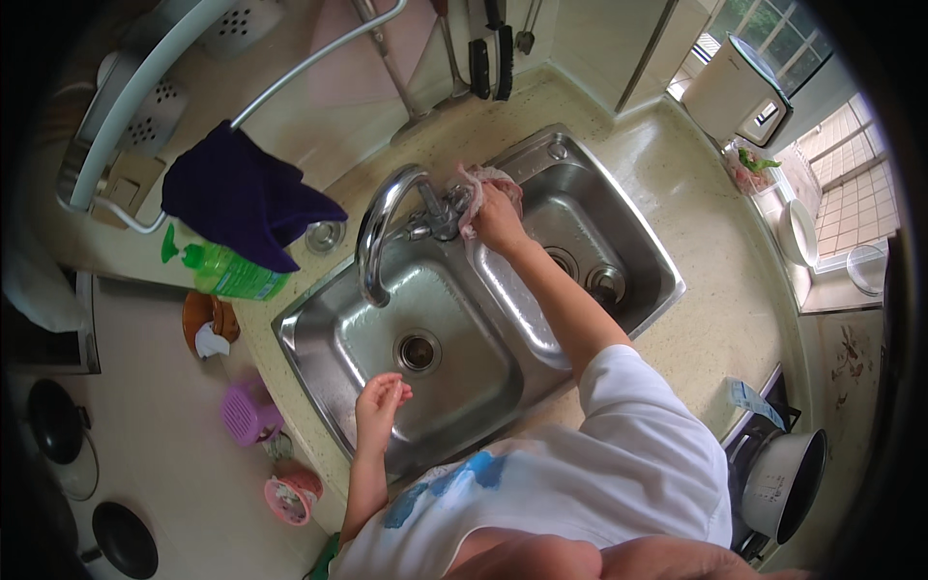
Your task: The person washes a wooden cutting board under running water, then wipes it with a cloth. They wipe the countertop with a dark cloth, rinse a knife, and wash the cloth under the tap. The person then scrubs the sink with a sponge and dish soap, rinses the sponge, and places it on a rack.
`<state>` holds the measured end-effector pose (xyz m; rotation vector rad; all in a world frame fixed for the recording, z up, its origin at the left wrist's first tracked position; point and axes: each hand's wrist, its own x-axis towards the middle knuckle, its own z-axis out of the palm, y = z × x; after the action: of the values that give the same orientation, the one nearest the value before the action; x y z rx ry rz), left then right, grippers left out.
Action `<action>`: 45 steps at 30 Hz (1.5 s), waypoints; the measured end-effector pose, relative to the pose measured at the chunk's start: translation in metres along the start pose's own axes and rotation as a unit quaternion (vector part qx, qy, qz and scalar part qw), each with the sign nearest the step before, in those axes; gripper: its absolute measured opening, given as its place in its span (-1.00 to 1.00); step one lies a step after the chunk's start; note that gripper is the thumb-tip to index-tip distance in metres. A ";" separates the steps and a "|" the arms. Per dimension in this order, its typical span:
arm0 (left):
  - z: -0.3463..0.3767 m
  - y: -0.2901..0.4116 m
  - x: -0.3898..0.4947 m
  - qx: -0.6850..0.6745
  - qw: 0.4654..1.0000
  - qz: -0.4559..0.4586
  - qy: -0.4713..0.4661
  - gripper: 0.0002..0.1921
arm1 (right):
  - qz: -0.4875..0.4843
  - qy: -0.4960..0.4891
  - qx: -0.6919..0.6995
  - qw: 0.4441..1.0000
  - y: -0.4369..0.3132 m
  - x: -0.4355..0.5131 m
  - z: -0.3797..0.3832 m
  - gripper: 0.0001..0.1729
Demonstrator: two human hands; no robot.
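My right hand (499, 217) presses a pinkish cloth (475, 190) against the rim behind the double-bowl stainless steel sink (464, 304), just beside the base of the chrome faucet (373, 232). Its fingertips are partly hidden by the cloth. Over the near edge of the left bowl hangs my left hand (380, 399), fingers loosely curled and apart, holding nothing. The faucet's spout arches over the left bowl, whose drain (418, 351) shows. A drain strainer (605, 283) lies in the right bowl, partly behind my right forearm.
Left of the sink, a dark purple cloth (239, 196) hangs from a metal rack over a green pump bottle (239, 272). Kitchen tools (489, 61) hang on the back wall. A pot (772, 486) stands on the stove at right. A purple stool (250, 413) and pink basket (290, 500) are below the left counter edge.
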<state>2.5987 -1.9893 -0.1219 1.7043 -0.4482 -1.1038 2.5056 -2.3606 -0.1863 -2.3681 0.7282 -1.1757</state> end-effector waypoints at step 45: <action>0.024 0.130 -0.058 -0.008 0.932 0.358 -0.047 -0.75 | 0.279 -0.144 -0.216 0.924 -0.160 -0.239 -0.213 -0.28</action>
<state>2.5749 -2.0142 0.0182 1.2957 -1.0218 -0.6405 2.2535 -2.1145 -0.1222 -2.3295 1.5443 -0.4440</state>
